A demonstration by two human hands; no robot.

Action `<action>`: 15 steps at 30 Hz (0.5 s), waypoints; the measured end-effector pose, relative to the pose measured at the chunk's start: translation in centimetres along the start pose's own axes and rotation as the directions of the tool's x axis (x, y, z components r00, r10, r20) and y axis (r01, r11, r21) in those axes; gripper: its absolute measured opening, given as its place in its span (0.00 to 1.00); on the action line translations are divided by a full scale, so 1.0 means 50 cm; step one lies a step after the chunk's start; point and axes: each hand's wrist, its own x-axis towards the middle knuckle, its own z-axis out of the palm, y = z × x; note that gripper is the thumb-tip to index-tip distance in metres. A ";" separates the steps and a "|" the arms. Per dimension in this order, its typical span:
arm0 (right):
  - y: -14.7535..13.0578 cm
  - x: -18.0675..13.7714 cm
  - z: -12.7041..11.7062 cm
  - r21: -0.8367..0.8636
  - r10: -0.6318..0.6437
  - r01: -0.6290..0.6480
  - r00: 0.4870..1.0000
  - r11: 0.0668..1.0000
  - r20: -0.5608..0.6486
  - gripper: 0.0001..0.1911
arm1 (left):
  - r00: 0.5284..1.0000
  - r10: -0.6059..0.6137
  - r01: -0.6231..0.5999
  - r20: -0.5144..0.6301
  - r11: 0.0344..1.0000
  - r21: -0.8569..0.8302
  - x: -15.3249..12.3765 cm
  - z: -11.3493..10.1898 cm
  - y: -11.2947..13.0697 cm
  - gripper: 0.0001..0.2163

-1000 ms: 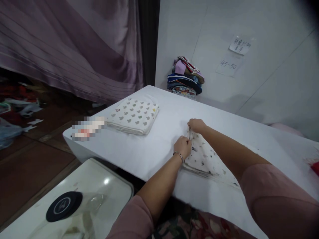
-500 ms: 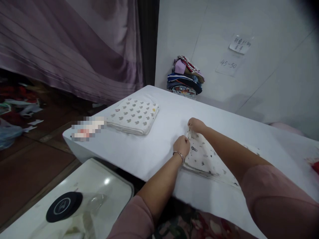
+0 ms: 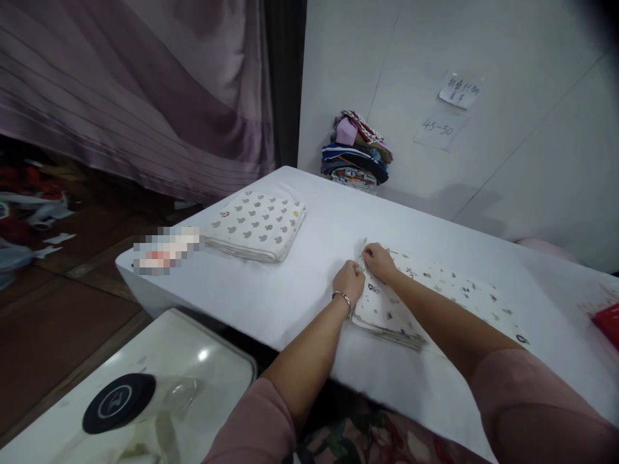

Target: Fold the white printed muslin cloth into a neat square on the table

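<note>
Head view: narrowly pinching the left edge of a layered, small-printed white cloth stack (image 3: 382, 308) in left grip (image 3: 347, 281) and right grip (image 3: 380, 261). Lying on the smooth white worktop (image 3: 304, 296); looking light, soft, limp and prone to layer-slip, probably favouring edge holds through every layer.

We cannot see the middle of the printed cloth (image 3: 387, 309), as the right forearm (image 3: 435, 309) crosses in front of it, and its stacked layers are too fine for us to count. The fingertips of the left hand (image 3: 349, 281) are partly hidden from us. A pixelated patch (image 3: 169, 250) masks whatever lies at the table's (image 3: 319, 212) left corner. We lose the red item (image 3: 608, 325) past the right edge and the curtain (image 3: 145, 77) past the top. Writing on the upper paper note (image 3: 459, 90) is too blurred for us to read.
</note>
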 end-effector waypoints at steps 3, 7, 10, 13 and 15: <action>-0.001 -0.001 0.005 -0.009 -0.031 0.032 0.999 0.999 0.015 0.13 | 1.000 0.018 -0.018 -0.001 0.999 0.026 -0.001 0.000 -0.001 0.10; 0.015 0.003 -0.004 -0.032 -0.101 0.103 0.994 0.994 0.035 0.16 | 0.999 0.038 -0.040 0.027 0.998 0.050 -0.003 -0.002 -0.002 0.08; 0.028 0.002 -0.004 -0.049 -0.151 0.152 0.988 0.987 0.027 0.14 | 0.998 0.040 -0.044 0.047 0.997 0.070 -0.004 -0.003 -0.001 0.07; 0.031 0.001 0.003 -0.067 -0.165 0.167 0.986 0.984 0.032 0.14 | 0.998 0.048 -0.051 0.037 0.995 0.085 -0.004 -0.002 0.000 0.06; 0.027 -0.002 0.010 -0.078 -0.143 0.146 0.989 0.986 0.035 0.15 | 0.998 0.059 -0.061 0.025 0.994 0.089 -0.004 -0.002 -0.001 0.06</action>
